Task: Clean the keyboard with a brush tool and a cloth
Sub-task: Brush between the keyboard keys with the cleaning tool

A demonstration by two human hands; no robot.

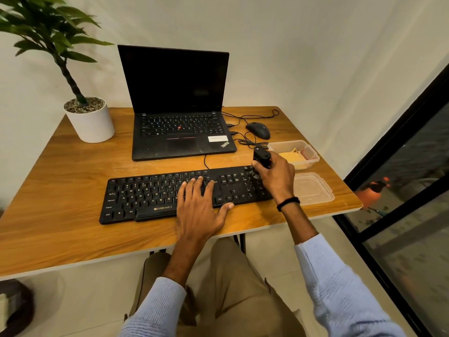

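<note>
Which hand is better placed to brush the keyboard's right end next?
Right. The right hand grips the brush tool just above that end of the keyboard; the left hand lies flat on the middle keys, holding nothing.

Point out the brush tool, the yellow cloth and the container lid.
brush tool [262, 156]: head view, top of black body.
yellow cloth [291, 157]: head view, its visible fold.
container lid [313, 189]: head view, flat middle.

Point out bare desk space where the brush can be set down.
Widest bare patch: the table at left, between plant pot, laptop and keyboard. A narrower strip lies between keyboard and near edge. The right side is crowded: mouse, container, lid, right hand holding the brush.
</note>
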